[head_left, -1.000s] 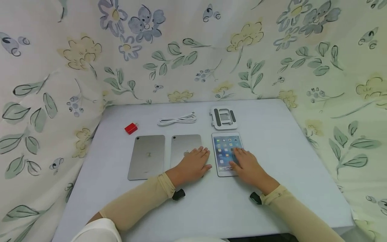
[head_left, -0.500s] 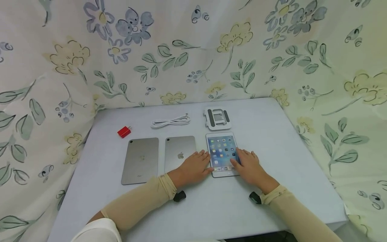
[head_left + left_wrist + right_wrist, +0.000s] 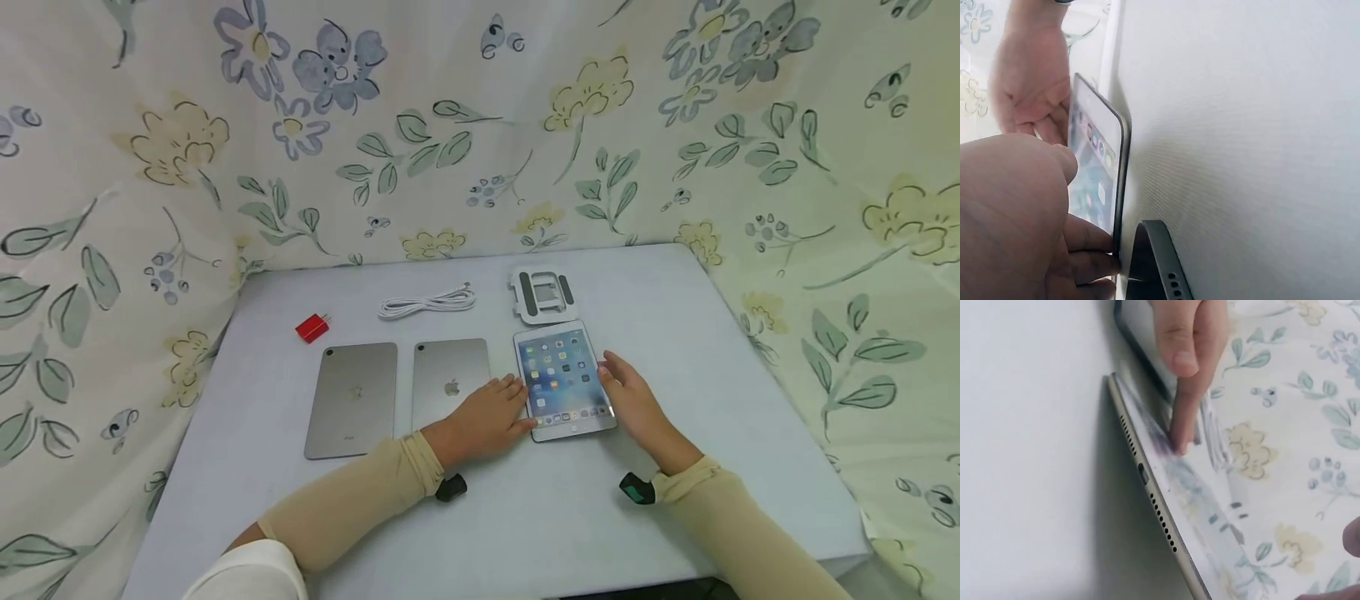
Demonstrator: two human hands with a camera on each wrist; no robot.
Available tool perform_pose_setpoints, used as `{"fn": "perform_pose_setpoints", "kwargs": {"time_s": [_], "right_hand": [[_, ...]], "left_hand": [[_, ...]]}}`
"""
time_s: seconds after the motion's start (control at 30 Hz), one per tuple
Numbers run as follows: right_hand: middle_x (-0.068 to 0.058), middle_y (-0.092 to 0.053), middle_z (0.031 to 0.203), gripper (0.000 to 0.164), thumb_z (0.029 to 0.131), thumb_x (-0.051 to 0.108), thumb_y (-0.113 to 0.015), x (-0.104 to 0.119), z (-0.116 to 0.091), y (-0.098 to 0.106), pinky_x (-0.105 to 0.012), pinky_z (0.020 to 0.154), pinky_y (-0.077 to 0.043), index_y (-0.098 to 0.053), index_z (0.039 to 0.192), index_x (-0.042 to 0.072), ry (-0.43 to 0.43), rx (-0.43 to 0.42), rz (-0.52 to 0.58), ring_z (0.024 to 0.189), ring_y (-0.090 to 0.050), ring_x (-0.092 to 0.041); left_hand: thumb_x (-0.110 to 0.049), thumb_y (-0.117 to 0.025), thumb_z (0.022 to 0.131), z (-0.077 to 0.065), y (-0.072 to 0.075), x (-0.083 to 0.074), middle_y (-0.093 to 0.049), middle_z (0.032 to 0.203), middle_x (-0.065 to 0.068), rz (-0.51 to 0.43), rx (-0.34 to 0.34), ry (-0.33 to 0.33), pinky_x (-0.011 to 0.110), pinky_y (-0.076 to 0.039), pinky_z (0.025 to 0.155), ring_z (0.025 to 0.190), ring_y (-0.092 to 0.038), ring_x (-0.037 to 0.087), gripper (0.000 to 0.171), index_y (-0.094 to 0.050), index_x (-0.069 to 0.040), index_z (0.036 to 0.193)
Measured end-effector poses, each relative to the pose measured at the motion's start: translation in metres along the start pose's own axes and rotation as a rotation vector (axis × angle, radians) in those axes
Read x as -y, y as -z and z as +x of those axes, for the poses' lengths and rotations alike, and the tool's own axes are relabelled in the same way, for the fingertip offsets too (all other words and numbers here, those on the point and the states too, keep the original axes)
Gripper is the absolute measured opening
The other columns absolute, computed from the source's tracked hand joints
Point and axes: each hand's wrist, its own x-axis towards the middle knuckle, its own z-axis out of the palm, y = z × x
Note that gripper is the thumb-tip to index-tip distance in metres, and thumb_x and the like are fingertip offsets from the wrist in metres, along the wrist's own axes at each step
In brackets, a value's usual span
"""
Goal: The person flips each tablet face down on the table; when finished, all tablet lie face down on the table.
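A tablet (image 3: 564, 379) with a lit screen of app icons sits right of the table's middle, turned slightly. My left hand (image 3: 486, 423) lies at its left edge, fingers fairly straight and thumb by the lower corner. On the far side my right hand (image 3: 636, 404) stands on its side and holds the right edge, thumb toward the screen; its other fingers are mostly hidden. The left wrist view shows left fingertips (image 3: 1094, 265) against the tablet's edge. From the right wrist view, the tablet's port edge (image 3: 1154, 500) appears tilted above the table, casting a shadow.
Two grey tablets lie back up at the left, a larger one (image 3: 351, 400) and a smaller one (image 3: 450, 373) partly under the left arm. Behind are a red charger plug (image 3: 312, 327), a coiled white cable (image 3: 426, 303) and a white stand (image 3: 543, 295). Floral cloth (image 3: 480, 167) hangs behind.
The right hand has gone from lying over the screen to the tablet's right edge. The tablet has turned slightly counter-clockwise and its right side seems raised. The left hand stays beside it.
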Motion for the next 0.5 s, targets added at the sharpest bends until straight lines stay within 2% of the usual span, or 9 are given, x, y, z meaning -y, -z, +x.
{"fn": "perform_pose_setpoints", "kwargs": {"time_s": [0.2,0.37,0.5], "right_hand": [[-0.029,-0.035,0.166,0.065,0.118,0.03,-0.043,0.025,-0.011,0.003,-0.063,0.124,-0.023,-0.02,0.167,-0.006,0.137,-0.014,0.062,0.156,-0.028,-0.046],[-0.028,-0.031,0.168,0.062,0.117,0.022,-0.045,0.048,-0.013,-0.006,-0.061,0.125,-0.023,-0.02,0.167,-0.005,0.206,0.045,0.138,0.157,-0.026,-0.043],[-0.025,-0.031,0.169,0.062,0.117,0.023,-0.045,0.06,-0.013,-0.015,-0.062,0.123,-0.026,-0.021,0.168,-0.003,0.258,0.088,0.132,0.157,-0.028,-0.042]], "left_hand": [[-0.05,-0.034,0.116,0.007,0.001,-0.001,-0.043,0.164,0.02,-0.012,-0.016,0.018,0.043,-0.025,0.128,0.157,-0.032,0.034,0.07,-0.045,0.004,0.159],[-0.049,-0.032,0.116,0.009,0.006,0.0,-0.042,0.165,0.02,-0.058,-0.01,0.047,0.041,-0.025,0.128,0.157,-0.031,0.034,0.069,-0.044,0.003,0.16],[-0.048,-0.029,0.117,0.01,0.012,-0.001,-0.039,0.166,0.017,-0.133,-0.045,0.046,0.041,-0.025,0.127,0.158,-0.029,0.031,0.067,-0.043,0.001,0.161]]}}
